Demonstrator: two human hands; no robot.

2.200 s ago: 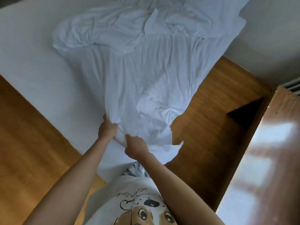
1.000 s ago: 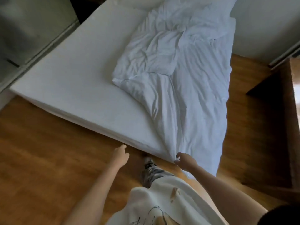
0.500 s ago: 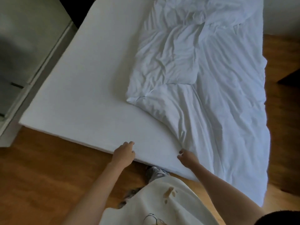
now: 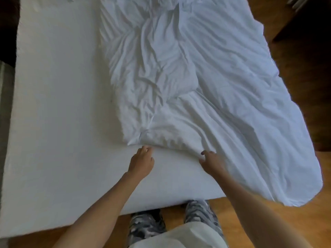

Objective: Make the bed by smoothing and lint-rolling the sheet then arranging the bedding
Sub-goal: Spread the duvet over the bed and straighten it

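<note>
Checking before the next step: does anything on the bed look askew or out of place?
Yes. The white sheet lies crumpled and bunched on the right half of the mattress, its right edge hanging over the side above the wooden floor. The left half is uncovered.

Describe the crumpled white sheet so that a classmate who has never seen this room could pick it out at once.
Find the wide white mattress lying low on the wooden floor. The sheet covers its right half and spills over the right edge onto the floor. Unlike the flat, smooth mattress surface beside it, it is heavily creased and bunched, with its near edge just beyond the left hand and right hand.
</note>
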